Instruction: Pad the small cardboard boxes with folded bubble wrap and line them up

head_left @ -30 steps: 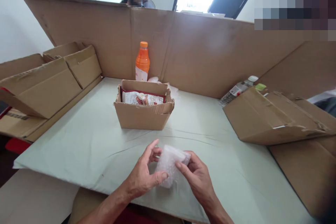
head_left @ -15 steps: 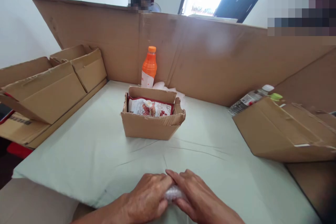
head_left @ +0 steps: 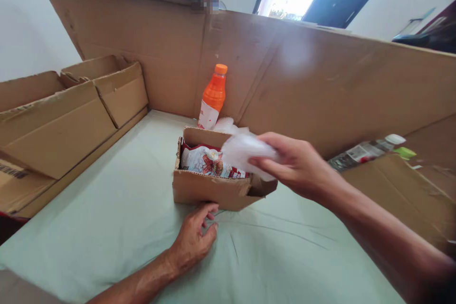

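Pinched between thumb and fingers of the right hand (head_left: 297,164), white plastic bundle (head_left: 238,151) hovers over the small carton (head_left: 201,190), gripped at one side, likely leaving its bulk unobstructed; left hand (head_left: 194,233) empty, loosely curled by the carton's front, perhaps for steadying, contact unclear to me.

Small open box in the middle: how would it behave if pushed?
The box probably flexes: its cardboard rim looks ragged. The packet inside likely adds weight and steadies it. The wrinkled cloth beneath may bunch as it slides.
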The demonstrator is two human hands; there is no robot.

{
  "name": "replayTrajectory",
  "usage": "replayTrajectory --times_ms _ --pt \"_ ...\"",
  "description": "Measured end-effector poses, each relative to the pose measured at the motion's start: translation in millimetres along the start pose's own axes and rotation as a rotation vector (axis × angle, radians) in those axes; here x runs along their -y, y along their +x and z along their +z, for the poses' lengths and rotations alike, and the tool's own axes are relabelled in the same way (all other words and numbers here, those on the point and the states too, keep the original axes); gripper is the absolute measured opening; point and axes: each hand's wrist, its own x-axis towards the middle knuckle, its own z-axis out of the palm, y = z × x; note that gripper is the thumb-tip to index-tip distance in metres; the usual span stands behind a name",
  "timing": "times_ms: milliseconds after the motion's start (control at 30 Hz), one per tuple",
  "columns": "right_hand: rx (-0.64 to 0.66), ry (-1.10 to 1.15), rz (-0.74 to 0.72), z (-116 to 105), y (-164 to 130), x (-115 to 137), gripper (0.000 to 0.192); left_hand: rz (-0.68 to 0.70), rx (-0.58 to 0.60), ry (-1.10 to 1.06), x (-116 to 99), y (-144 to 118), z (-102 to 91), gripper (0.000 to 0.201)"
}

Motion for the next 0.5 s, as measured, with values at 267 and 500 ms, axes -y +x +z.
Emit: replayTrajectory --times_ms 267,500 --pt "0.333 -0.298 -0.124 13 85 22 0.019 0.067 -0.001 0.063 21 -6 4.6 0.045" --pt "0.615 -0.335 -0.192 43 80 17 0.023 0.195 -0.02 0.114 31 -7 10.7 0.039"
